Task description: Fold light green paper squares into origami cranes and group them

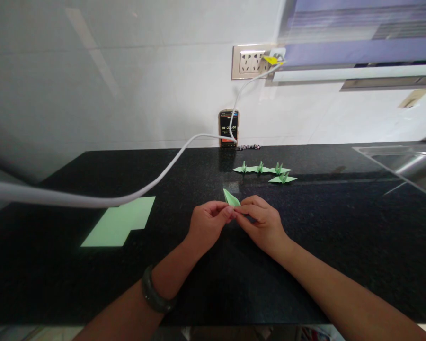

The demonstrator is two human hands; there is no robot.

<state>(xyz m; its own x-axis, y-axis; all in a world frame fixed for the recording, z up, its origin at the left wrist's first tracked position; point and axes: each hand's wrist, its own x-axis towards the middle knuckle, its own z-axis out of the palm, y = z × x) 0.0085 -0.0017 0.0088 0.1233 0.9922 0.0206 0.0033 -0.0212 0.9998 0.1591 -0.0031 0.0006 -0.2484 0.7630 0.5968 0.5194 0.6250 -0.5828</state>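
A small piece of folded green paper (231, 198) is pinched between my two hands above the dark countertop, its pointed end away from me. My left hand (208, 222), below a dark bangle (155, 291) on the wrist, closes thumb and forefinger on the near left side of the paper. From the right, my right hand (262, 221) pinches the same piece, the fingertips of both hands meeting. My fingers hide the paper's near end. Beyond my hands stand several folded green paper cranes (260, 168), most in a row, with one crane (283, 178) in front.
Green paper sheets (110, 227) lie on the black countertop (184, 303) at left. A white cable (170, 166) crosses the view to a wall socket (250, 61). A phone (228, 128) showing a timer leans on the wall. A metal sink (412, 163) is at right.
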